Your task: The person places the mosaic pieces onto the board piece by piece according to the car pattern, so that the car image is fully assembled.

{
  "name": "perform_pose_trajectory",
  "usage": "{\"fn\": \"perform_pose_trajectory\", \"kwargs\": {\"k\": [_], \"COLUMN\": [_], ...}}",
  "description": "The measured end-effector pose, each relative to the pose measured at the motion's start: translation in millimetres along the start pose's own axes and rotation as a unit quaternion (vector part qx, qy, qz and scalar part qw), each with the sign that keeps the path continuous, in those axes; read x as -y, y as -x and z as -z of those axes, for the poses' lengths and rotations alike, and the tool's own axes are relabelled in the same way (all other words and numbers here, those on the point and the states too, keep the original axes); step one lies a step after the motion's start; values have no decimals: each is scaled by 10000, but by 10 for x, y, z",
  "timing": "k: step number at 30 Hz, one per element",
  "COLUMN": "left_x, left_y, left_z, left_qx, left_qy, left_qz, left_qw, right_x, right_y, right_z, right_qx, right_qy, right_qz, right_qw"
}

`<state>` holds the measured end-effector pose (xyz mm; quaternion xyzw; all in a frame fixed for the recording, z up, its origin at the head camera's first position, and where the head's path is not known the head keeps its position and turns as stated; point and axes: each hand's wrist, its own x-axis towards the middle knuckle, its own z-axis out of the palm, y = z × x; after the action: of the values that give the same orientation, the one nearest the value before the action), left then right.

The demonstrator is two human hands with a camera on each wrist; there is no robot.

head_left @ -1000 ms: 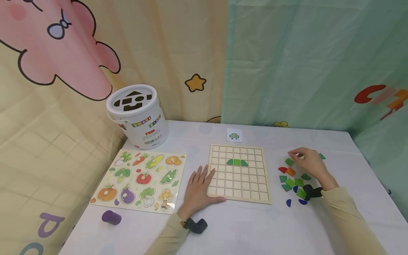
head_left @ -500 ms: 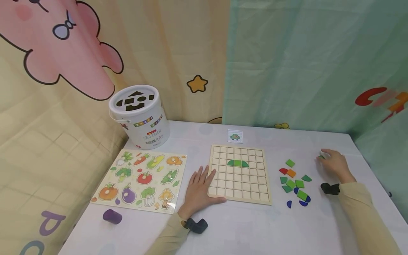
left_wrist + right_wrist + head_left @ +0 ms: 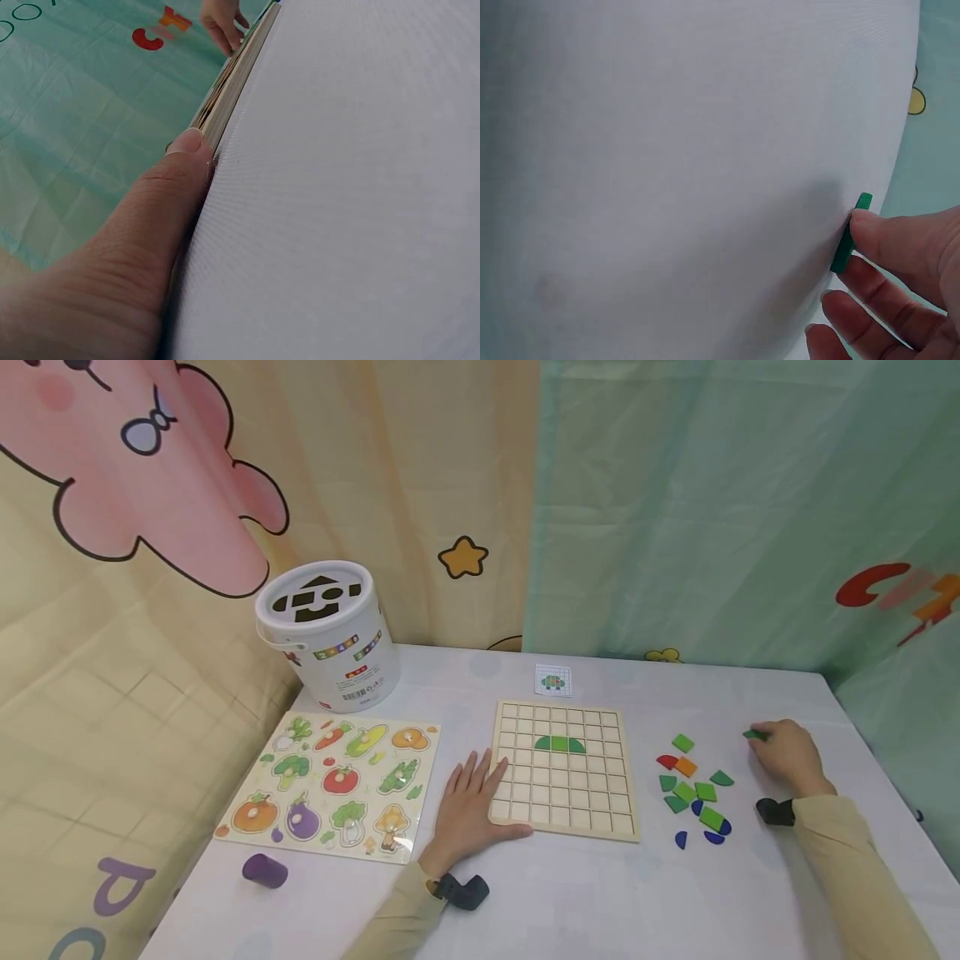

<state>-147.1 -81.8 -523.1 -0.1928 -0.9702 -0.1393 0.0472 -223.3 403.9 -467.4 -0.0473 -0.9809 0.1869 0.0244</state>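
My right hand [image 3: 790, 755] pinches a dark green piece [image 3: 850, 234] between thumb and fingers, at the right of the table. In the right wrist view the piece is seen edge-on. My left hand [image 3: 467, 806] lies with fingers spread along the left edge and lower left corner of a wooden grid board [image 3: 558, 814]; its thumb [image 3: 161, 187] touches the board's edge in the left wrist view. Set in the board's grid are a light green square [image 3: 558, 743] and a dark green quarter-round on each side of it.
Loose pieces, among them an orange square [image 3: 686, 767] and a red quarter-round [image 3: 667, 762], lie right of the board. A small pattern card [image 3: 552, 681] lies behind it. Leftward are a vegetable puzzle [image 3: 330, 785], a white bucket [image 3: 330, 643] and a purple cylinder [image 3: 265, 870].
My right hand has moved right, away from the loose pieces, and picked up the dark green piece at the far right. The left hand has stayed on the board.
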Motion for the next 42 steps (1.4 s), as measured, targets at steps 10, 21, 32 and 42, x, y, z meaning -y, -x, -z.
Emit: {"fn": "perform_pose_trajectory", "kwargs": {"k": [10,21,32,42], "left_x": [-4,-4,-12,-4], "left_y": [10,10,9,8], "left_z": [8,-5,9,5], "left_qx": [-167,-136,3,-137], "left_qy": [53,34,19,4], "left_qz": [-80,-67,24,-69], "left_qw": [9998,9999,10000,9999], "right_x": [60,74,607,1347], "right_y": [53,134,170,288], "right_z": [49,21,-139,-345], "right_qx": [170,-237,-197,-160], "right_qy": [-343,-891,-913,-1424], "right_qz": [-393,-531,266,1277], "right_qw": [9985,9943,9953,9814]}}
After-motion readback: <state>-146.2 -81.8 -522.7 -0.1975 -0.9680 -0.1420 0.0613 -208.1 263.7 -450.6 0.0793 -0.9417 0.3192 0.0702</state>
